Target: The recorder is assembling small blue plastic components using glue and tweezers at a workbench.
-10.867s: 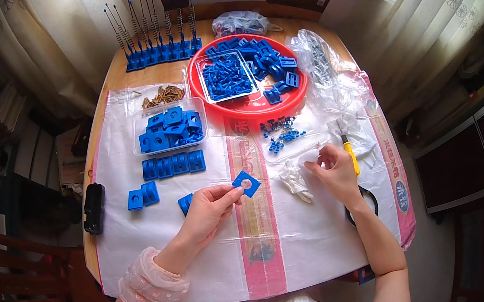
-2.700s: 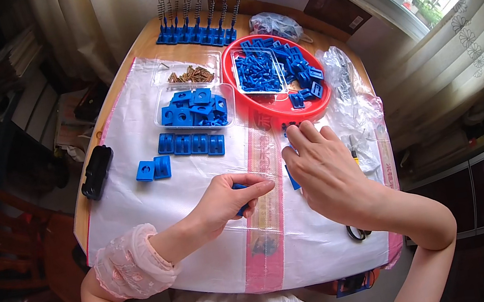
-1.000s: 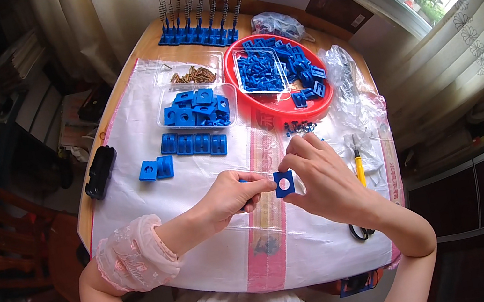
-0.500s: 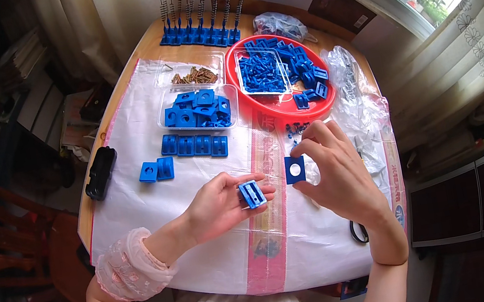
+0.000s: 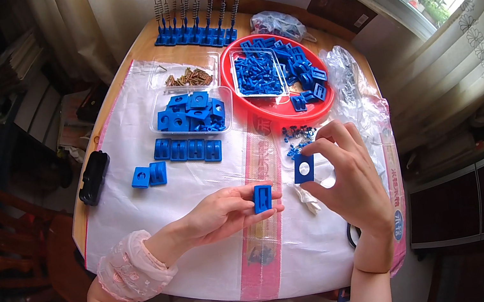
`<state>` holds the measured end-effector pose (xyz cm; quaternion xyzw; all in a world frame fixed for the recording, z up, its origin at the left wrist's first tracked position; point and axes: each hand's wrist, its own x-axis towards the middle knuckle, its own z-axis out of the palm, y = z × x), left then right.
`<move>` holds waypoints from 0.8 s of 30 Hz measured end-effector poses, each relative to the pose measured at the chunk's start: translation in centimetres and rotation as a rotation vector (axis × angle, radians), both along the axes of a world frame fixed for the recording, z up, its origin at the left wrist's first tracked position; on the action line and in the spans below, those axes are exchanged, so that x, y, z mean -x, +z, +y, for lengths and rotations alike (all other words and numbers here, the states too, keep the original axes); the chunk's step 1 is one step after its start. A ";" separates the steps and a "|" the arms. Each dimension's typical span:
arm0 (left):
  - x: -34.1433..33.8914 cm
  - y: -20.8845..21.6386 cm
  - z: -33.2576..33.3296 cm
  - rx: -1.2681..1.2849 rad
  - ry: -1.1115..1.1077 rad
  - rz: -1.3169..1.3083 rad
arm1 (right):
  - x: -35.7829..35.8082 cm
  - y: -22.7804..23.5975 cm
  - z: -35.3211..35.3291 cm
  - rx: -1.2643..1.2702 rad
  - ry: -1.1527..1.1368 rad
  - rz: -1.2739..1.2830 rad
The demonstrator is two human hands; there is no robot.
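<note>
The left hand (image 5: 220, 212) is nearest. It is palm up, with its fingers under a small blue block (image 5: 263, 198) and its thumb by the block's left side. The block's long side runs near to far, leaning a tiny bit. A slot shows on its top.

Just right of it and a little farther off is a blue plate (image 5: 296, 162) with 1 round hole. The right hand (image 5: 350, 174) pinches it: 1 finger is on the far edge and the thumb is at the near edge. The plate's long side runs near to far too, so the 2 pieces stand almost side by side. There is a gap between them, and they do not touch. The left hand is the closer one to the block, and the right hand to the plate.

A crumpled white thing (image 5: 307, 197) lies near the right thumb. Farther off, tiny blue and shiny bits (image 5: 297, 135) lie on the sheet. To the left is a row of 4 blue blocks (image 5: 187, 150). Past those is a red tub (image 5: 258, 113) full of blue parts.
</note>
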<state>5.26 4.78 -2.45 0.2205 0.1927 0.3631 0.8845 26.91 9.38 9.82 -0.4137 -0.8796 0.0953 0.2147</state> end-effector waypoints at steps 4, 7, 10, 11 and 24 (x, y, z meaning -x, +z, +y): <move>-0.3 0.2 0.2 0.054 0.042 -0.023 | -0.4 -0.1 0.3 -0.002 -0.015 -0.006; -0.2 -0.4 0.2 0.067 0.076 0.008 | -0.1 -0.3 0.4 0.014 -0.005 -0.012; -0.1 -1.1 0.3 0.063 0.090 0.047 | 0.2 -0.6 0.4 0.029 0.015 -0.022; -0.1 -1.2 0.2 0.061 0.096 0.060 | 0.4 -0.8 0.4 0.035 0.025 -0.025; -0.2 -2.7 -0.5 0.143 0.152 -0.002 | 1.6 -1.2 0.1 0.065 0.083 -0.024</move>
